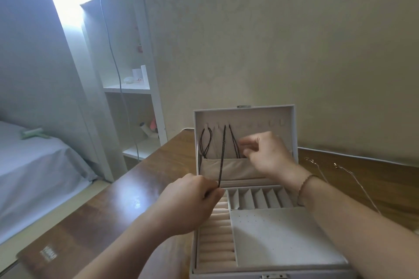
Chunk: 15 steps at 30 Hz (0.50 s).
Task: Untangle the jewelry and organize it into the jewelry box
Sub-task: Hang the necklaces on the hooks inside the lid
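While open on the table [127,190], jewelry box [292,242], left grip [192,201] pinching dark necklace [222,158] taut from lid hook, right grip [267,154] fingers curled at lid, contents indiscernible.

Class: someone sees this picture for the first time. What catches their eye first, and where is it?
The open jewelry box at centre, dark necklaces hanging in its lid. The left hand pinches one dark necklace taut in front; the right hand reaches into the lid.
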### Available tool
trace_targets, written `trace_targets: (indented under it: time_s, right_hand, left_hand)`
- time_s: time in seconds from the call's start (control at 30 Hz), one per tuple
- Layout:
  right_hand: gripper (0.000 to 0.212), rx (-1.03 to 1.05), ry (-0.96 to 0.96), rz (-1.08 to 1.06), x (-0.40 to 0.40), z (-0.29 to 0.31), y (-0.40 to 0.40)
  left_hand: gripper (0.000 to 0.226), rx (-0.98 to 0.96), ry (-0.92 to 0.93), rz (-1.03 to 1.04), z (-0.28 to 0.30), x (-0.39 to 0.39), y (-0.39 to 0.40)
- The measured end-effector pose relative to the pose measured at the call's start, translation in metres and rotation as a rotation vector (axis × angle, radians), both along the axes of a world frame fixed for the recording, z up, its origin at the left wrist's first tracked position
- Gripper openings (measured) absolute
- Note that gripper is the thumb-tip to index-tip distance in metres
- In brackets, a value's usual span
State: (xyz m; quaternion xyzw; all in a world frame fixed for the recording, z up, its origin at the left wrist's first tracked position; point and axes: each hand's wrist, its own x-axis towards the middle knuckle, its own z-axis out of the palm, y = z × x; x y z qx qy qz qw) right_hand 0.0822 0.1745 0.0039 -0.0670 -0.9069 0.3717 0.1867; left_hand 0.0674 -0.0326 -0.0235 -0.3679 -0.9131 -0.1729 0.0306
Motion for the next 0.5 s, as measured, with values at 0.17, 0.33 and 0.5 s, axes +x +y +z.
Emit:
trace_targets:
  time_s: [0.17, 0.33, 0.5]
  right_hand:
    - [0.038, -0.066, -0.087, 0.158, 0.027, 0.004, -0.012]
    - [0.031, -0.321, -0.192, 0.2, 0.038, 0.004, -0.013]
    - [0.027, -0.696, -0.028, 0.155, 0.022, 0.028, 0.01]
  left_hand:
    - [0.032, 0.152, -0.026, -0.142, 0.003, 0.018, 0.019]
    - [0.024, 0.349, -0.044, -0.216, -0.01, 0.029, 0.037]
    - [0.02, 1.018, -0.546, 0.09, 0.004, 0.017, 0.038]
